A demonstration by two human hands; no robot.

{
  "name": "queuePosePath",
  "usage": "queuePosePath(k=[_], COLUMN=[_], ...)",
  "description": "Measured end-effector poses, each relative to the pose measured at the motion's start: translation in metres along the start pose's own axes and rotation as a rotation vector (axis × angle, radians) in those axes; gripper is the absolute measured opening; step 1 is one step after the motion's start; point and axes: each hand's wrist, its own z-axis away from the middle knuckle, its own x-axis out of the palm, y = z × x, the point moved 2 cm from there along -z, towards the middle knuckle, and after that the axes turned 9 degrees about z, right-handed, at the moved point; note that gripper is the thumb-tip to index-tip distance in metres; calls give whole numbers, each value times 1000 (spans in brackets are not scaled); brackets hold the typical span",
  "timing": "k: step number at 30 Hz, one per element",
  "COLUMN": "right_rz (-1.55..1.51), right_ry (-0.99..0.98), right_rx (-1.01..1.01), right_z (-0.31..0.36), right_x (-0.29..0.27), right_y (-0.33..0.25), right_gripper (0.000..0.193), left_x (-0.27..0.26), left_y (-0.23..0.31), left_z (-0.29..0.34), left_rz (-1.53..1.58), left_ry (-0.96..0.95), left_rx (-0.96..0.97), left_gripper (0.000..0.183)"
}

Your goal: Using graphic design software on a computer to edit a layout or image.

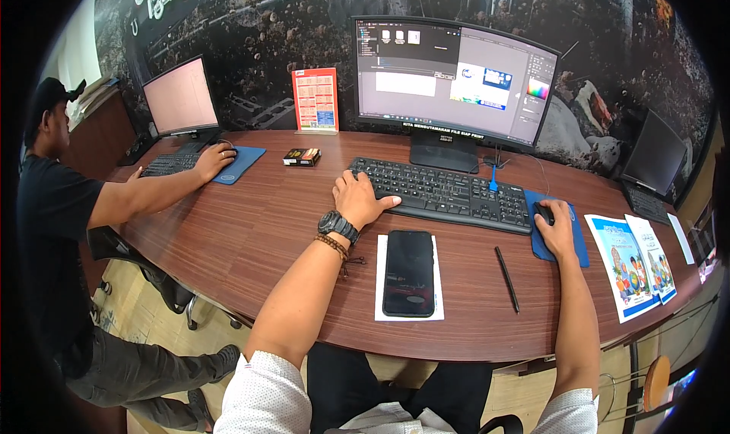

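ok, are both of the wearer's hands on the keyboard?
No: the left hand rests on the keyboard, but the right hand is on the black mouse.

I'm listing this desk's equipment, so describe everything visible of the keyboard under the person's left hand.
The keyboard is long and black, apparently plastic, with pale-marked keys and a number pad at its right end. It lies on the brown desk before the curved monitor, slanting so its left end sits farther away. The left hand rests on its left part, hiding some keys. A blue strip overlaps its back edge in view; contact is unclear.
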Motion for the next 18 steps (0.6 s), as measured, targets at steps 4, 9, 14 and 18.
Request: queuePosePath(k=[4,9,14,18], right_rz=[-2,-2,0,1], right_ry=[-2,-2,3,0], right_rx=[-2,-3,-10,-6], right_z=[-1,0,-1,-1], right_x=[0,0,1,1], right_y=[1,2,2,2], right_gripper=[32,33,33,33], left_x=[0,-1,-2,-2], left_y=[0,1,1,2], left_z=[0,1,1,1], left_rz=[0,-1,0,7], left_ry=[-2,-4,2,-3], left_rx=[4,1,2,-5], left_gripper=[94,94,94,94])
